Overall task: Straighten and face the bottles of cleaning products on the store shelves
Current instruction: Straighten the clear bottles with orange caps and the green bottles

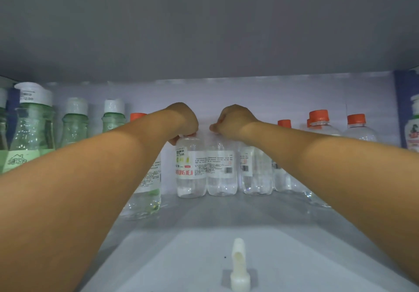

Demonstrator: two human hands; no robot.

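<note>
Two clear plastic bottles with white labels, one [191,167] pinched at the cap by left hand [183,119], neighbour [221,167] by right hand [233,120], deep on grey shelf [192,219]. Left label faces front, reads "5.00" and partly "JIEJI"; right shows barcode, probably needs turning. Orange-capped bottles [322,124] at right seem unsorted.

I see the front of the shelf [204,246] bare except a small white peg [239,266] at its edge. At the back, clear bottles [222,167] stand packed side by side, green bottles [74,121] crowding the left. The shelf above [204,31] hangs low over their caps.
</note>
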